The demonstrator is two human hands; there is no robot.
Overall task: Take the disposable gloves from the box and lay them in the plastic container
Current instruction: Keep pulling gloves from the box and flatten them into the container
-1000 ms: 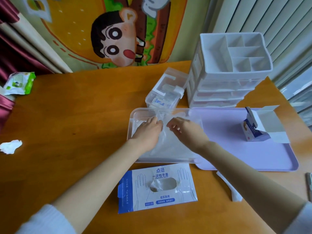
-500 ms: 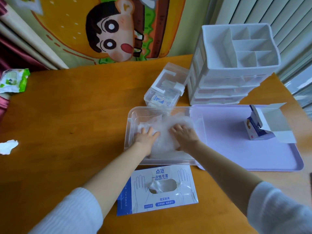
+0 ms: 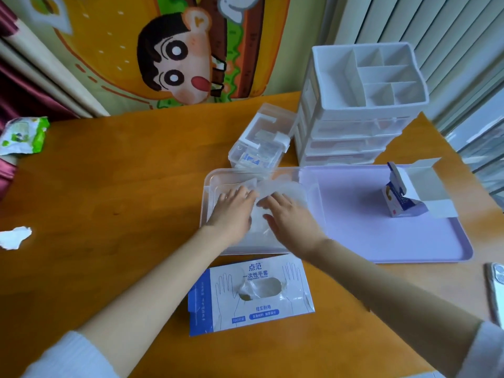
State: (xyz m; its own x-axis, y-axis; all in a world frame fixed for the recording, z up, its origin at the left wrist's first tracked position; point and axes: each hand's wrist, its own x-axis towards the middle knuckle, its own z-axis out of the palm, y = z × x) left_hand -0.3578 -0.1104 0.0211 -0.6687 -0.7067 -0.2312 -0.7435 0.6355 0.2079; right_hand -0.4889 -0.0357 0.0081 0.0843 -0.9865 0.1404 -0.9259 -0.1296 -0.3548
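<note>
as left hand (image 3: 234, 211) and right hand (image 3: 293, 221) press flat-fingered | gloves (image 3: 285, 188) clear, crinkled | inside plastic container (image 3: 211, 177)

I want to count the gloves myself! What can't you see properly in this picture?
- Head view: how many gloves lie in the plastic container; they are see-through, piled, and partly under the left hand and right hand.
- Head view: how many gloves are inside the glove box; only its small opening shows.
- Head view: the phone, cut off by the right edge.
- Head view: the green packet, cut off by the left edge.
</note>
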